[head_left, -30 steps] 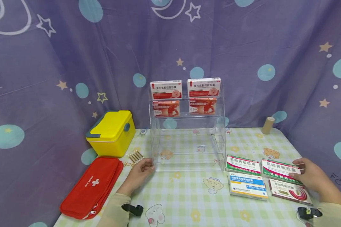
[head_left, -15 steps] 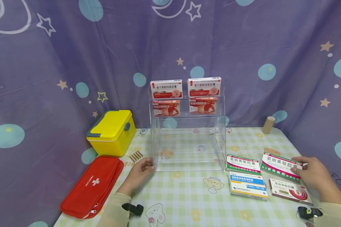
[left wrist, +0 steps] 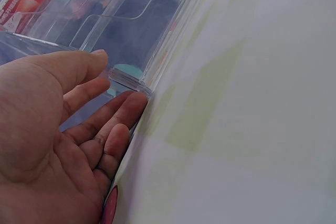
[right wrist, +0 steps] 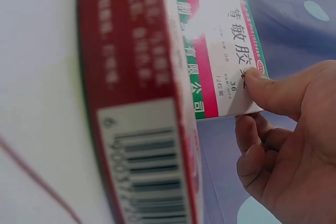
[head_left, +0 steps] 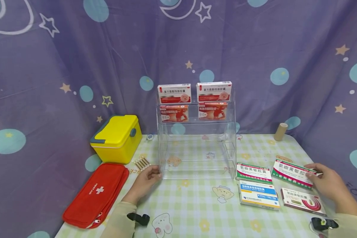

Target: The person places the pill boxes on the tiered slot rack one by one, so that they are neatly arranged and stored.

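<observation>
My right hand pinches the right end of a green, white and magenta medicine box, thumb on its printed face and fingers beneath. In the right wrist view that medicine box is tilted up. A similar box lies just left of it. Nearer the front lie a blue and white medicine box and a dark red and white one. My left hand rests on the table with loosely bent fingers touching the lower left corner of a clear acrylic display rack.
The rack's upper tiers carry two red-and-white boxes and two orange-red boxes. Left of the rack stand a yellow case, a red first-aid pouch and several thin sticks. A tan roll stands back right.
My right hand has tilted the green, white and magenta box, raising it off the table and turning it slightly. The left hand stays at the rack's corner.
</observation>
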Demonstrator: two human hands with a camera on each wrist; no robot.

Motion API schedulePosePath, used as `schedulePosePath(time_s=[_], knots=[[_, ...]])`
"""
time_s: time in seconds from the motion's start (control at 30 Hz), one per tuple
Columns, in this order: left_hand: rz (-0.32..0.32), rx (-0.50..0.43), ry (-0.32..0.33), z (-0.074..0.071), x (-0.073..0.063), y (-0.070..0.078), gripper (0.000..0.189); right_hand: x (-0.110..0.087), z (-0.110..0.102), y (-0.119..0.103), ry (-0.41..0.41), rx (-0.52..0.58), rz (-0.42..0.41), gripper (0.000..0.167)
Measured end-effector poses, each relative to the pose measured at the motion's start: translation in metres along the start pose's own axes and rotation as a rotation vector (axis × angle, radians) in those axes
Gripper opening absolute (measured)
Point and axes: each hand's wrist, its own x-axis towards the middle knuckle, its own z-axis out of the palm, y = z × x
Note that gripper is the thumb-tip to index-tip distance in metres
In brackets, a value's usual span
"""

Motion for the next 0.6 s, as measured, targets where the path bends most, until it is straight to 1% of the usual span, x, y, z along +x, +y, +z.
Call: schedulePosePath(time_s=[0.17, 0.27, 0.37, 0.47, 0.53, 0.6], knots=[[-0.001, 0.007, -0.001, 0.0, -0.001, 0.0, 0.039, -0.001, 0.003, 0.002, 0.069, 0.007, -0.003, 0.037], [-0.005, 0.013, 0.005, 0.0, -0.002, 0.0, 0.039, -0.003, 0.002, 0.001, 0.092, 0.022, 0.019, 0.041], [-0.004, 0.01, 0.002, -0.001, -0.002, 0.0, 0.039, -0.006, -0.002, -0.005, 0.119, 0.065, 0.056, 0.048], [0.001, 0.002, -0.008, -0.001, 0.0, 0.0, 0.038, -0.009, -0.007, -0.017, 0.178, 0.122, 0.076, 0.051], [-0.002, 0.0, -0.008, 0.0, 0.0, -0.001, 0.038, -0.01, -0.01, -0.028, 0.219, 0.172, 0.058, 0.051], [-0.005, 0.0, -0.005, 0.0, 0.001, -0.002, 0.038, -0.011, -0.014, -0.041, 0.251, 0.217, 0.022, 0.049]])
